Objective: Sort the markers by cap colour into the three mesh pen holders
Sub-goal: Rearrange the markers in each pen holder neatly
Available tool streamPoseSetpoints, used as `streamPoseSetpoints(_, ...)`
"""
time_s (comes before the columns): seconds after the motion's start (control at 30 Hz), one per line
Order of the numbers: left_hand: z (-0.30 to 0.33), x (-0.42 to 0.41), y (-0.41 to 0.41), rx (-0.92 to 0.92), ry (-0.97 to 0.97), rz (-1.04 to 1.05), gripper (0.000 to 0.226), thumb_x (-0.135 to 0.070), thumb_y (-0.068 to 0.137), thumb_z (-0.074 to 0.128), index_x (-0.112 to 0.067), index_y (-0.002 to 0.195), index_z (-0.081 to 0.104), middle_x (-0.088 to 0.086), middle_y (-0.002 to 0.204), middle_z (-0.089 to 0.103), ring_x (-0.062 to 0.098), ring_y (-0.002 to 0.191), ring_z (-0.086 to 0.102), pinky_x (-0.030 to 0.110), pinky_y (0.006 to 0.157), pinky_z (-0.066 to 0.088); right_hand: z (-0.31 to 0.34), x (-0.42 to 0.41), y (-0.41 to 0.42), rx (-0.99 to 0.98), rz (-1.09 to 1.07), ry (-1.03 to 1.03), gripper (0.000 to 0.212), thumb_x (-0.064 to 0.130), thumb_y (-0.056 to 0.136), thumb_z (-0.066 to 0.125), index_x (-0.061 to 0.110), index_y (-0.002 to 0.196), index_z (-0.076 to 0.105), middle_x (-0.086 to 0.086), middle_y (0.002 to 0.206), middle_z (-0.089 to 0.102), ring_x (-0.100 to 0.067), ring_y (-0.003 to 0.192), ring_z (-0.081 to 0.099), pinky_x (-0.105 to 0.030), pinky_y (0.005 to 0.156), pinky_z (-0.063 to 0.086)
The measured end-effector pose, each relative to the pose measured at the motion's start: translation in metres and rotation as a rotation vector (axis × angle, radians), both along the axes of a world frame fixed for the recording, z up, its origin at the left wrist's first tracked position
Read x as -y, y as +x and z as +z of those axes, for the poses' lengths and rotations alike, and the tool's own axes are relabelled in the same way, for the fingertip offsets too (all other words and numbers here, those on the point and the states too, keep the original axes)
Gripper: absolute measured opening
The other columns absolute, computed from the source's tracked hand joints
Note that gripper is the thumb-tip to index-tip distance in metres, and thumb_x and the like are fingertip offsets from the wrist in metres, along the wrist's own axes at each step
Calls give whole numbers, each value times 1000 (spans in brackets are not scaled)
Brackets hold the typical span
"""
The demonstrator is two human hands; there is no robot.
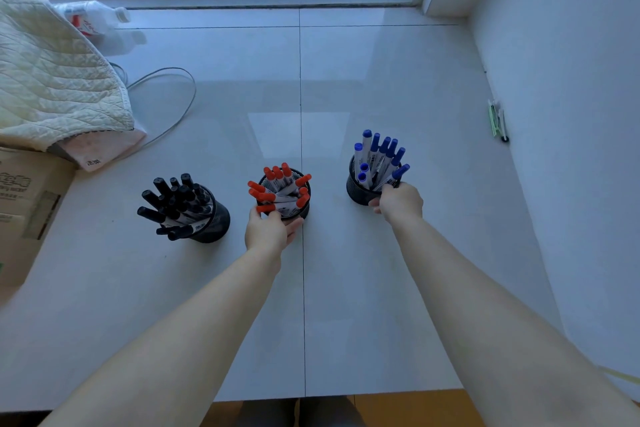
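Note:
Three black mesh pen holders stand in a row on the white sill. The left holder [216, 222] is full of black-capped markers [173, 199]. The middle holder [306, 208] has several red-capped markers [277, 184]; my left hand [268, 230] wraps its near side, fingers touching a red-capped marker [266, 208] that leans out over the rim. The right holder [355, 189] has several blue-capped markers [377, 152]; my right hand [400, 203] is at its near right side, closed on a blue-capped marker [398, 175] standing in it.
A quilted cream cloth [52, 80] lies over a cardboard box [24, 204] at the left, with a grey cable [173, 73] and a plastic bottle [93, 15] behind. A green clip [497, 120] lies near the right wall. The window runs along the back.

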State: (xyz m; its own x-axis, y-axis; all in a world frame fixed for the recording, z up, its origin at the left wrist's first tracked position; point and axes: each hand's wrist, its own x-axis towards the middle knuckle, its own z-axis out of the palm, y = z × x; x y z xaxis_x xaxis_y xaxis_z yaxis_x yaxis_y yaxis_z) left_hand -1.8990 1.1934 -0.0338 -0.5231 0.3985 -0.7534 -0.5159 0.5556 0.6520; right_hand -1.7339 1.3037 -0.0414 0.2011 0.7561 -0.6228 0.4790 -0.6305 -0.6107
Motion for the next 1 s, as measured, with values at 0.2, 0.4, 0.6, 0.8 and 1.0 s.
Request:
streamPoseSetpoints(0.2, 3, 1, -1, -50, -37, -37, 32, -23, 97, 39, -26, 129, 45, 2, 103, 68, 7, 76, 66, 30, 77, 53, 0, 9, 6, -5, -30, 34, 18, 15, 89, 42, 16, 85, 59, 1, 58, 63, -12, 56, 60, -29, 65, 50)
streamPoseSetpoints(0.4, 8, 24, 12, -85, -94, -257, 26, -33, 99, 33, -19, 118, 45, 0, 94, 64, 9, 83, 60, 31, 75, 47, 1, 50, 13, -40, 8, 11, 16, 16, 86, 44, 15, 95, 58, -1, 64, 65, -23, 75, 64, -38, 75, 54)
streamPoseSetpoints(0.6, 10, 50, 29, -271, -27, -616, 15, -24, 95, 43, -24, 105, 54, -6, 94, 65, 4, 86, 60, 25, 72, 46, 1, 99, 17, -95, -51, -35, 30, 16, 85, 47, 14, 114, 54, -10, 84, 70, -21, 68, 63, -36, 72, 54)
streamPoseSetpoints(0.8, 16, 69, 44, -407, 68, -764, 10, -34, 93, 45, -33, 96, 55, -10, 90, 66, 4, 86, 62, 20, 66, 44, 3, 138, 19, -165, -51, -25, 30, 12, 85, 48, 16, 114, 50, -11, 79, 68, -17, 56, 62, -33, 61, 58)
streamPoseSetpoints(1.0, 20, 86, 49, -525, 93, -820, 25, -48, 93, 40, -30, 92, 58, -10, 84, 65, 9, 83, 61, 29, 71, 49, 9, 154, 25, -168, -13, -25, 38, 17, 86, 52, 15, 123, 44, 0, 74, 58, -16, 65, 58, -35, 65, 53)
